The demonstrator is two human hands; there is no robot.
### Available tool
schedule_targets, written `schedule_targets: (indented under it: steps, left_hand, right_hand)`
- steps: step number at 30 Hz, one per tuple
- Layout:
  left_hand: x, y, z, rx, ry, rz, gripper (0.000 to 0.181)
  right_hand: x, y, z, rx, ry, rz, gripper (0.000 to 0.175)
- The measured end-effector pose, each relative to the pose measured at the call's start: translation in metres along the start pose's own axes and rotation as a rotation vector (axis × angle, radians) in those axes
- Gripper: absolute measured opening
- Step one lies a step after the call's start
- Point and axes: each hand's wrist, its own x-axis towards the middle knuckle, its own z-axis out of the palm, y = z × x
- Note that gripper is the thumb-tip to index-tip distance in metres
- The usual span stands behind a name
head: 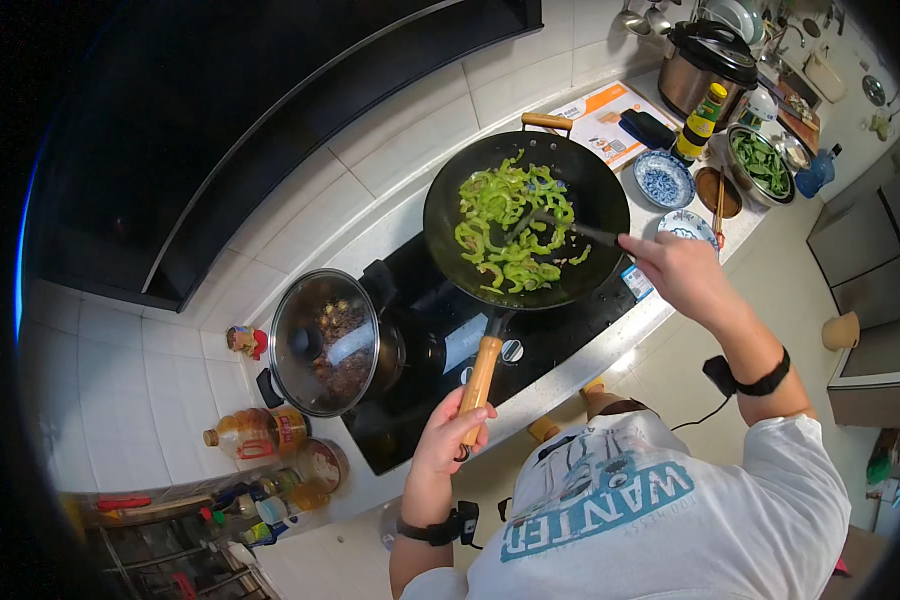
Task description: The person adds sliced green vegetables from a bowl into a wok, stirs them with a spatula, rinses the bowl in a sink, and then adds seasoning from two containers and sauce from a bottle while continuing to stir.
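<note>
A black wok (600,180) sits over the right side of the black glass cooktop (412,300). Sliced green vegetable (506,199), which looks like bitter melon, is spread over its bottom and left side. My left hand (450,431) grips the wok's long wooden handle (481,375). In my right hand (679,274) is the handle of a dark spatula (581,227), held over the wok's right rim. The spatula's head lies among the slices and is partly hidden by them.
Left of the wok stands a pot with a glass lid (292,307), dark food inside. An oil bottle (251,433) lies in view beyond it. On the right are blue-patterned dishes (664,180), a sauce bottle (699,124), a bowl of leafy greens (757,161) and an electric pressure cooker (709,60).
</note>
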Motion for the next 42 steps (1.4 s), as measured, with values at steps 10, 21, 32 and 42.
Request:
schedule_targets:
  steps: [10,21,32,42]
  left_hand:
    - [0.007,-0.009,0.002,0.003,-0.013,0.008,0.043]
    - [0.015,-0.005,0.008,0.012,0.005,0.003,0.046]
    - [0.018,-0.008,0.005,-0.024,0.002,0.02,0.048]
    - [0.011,-0.012,0.014,-0.029,-0.004,0.024,0.048]
  right_hand:
    - [0.023,0.005,0.02,0.04,0.082,0.075,0.035]
    - [0.02,0.038,-0.034,0.238,-0.176,-0.166,0.036]
    - [-0.032,0.025,-0.115,-0.174,-0.117,-0.137,0.032]
    - [-0.037,0.037,-0.097,-0.101,0.008,-0.007,0.03]
